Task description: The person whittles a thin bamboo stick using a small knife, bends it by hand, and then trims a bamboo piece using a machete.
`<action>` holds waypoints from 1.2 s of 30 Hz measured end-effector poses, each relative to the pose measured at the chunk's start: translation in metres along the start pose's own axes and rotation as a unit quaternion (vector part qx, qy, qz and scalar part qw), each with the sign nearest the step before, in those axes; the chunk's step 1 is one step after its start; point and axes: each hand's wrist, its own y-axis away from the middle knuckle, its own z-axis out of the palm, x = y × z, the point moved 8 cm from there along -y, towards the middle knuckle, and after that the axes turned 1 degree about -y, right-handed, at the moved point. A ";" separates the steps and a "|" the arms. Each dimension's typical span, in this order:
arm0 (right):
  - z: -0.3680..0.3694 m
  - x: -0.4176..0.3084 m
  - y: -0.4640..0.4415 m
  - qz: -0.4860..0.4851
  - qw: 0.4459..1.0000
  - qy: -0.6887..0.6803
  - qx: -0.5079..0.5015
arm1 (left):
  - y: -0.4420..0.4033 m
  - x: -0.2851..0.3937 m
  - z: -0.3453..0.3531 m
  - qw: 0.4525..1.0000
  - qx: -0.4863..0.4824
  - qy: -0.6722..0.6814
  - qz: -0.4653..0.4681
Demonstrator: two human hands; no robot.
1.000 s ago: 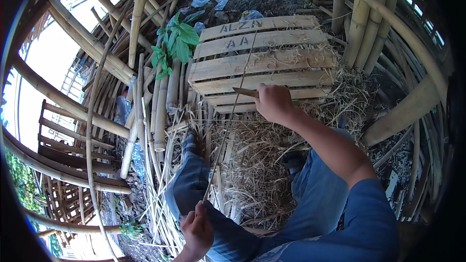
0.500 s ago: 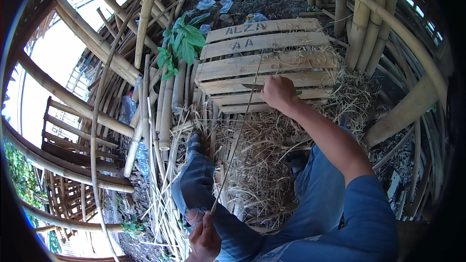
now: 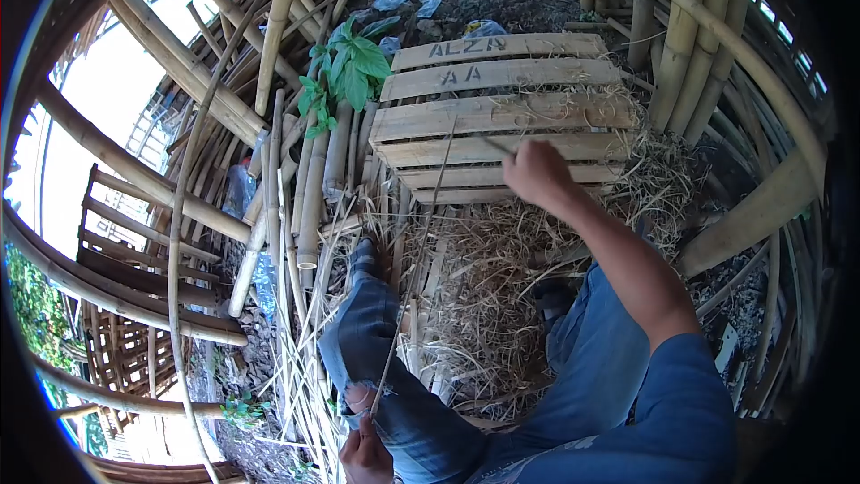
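My right hand (image 3: 540, 176) is closed round the handle of a knife (image 3: 498, 146), whose blade points left over the slatted wooden crate (image 3: 502, 115). At the lower edge, by my left knee, my left hand (image 3: 365, 453) pinches the near end of a long thin bamboo strip (image 3: 414, 267). The strip runs up and away, its far end over the crate's slats. A gap shows between the blade and the strip. Curly shavings (image 3: 493, 305) lie between my legs and along the crate's right side.
Cut bamboo poles (image 3: 308, 206) lie left of the crate beside a leafy green plant (image 3: 351, 67). Pale thin strips (image 3: 300, 367) are heaped left of my leg. Thick upright bamboo poles (image 3: 694, 45) stand at the right. A curved pole (image 3: 179, 242) crosses the left side.
The blade has moved away from the strip towards the right. My left hand is lower, and the strip's far end has come down nearer to me. The view has shifted slightly.
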 end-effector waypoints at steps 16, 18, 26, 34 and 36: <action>0.004 0.014 -0.027 -0.018 0.997 0.055 0.043 | 0.008 0.017 -0.023 0.989 0.034 -0.023 0.139; -0.010 0.037 -0.041 0.022 0.995 0.003 0.102 | 0.007 0.010 -0.022 0.990 0.033 -0.019 0.134; 0.004 0.059 -0.025 0.208 0.851 -0.481 0.025 | -0.046 -0.014 -0.001 0.935 0.044 0.299 -0.185; 0.002 -0.048 0.021 -0.027 0.827 -0.561 0.002 | -0.132 0.045 0.031 0.824 -0.071 0.522 -0.210; 0.002 -0.072 0.034 -0.144 0.841 -0.521 -0.009 | -0.148 0.065 0.035 0.808 -0.091 0.547 -0.196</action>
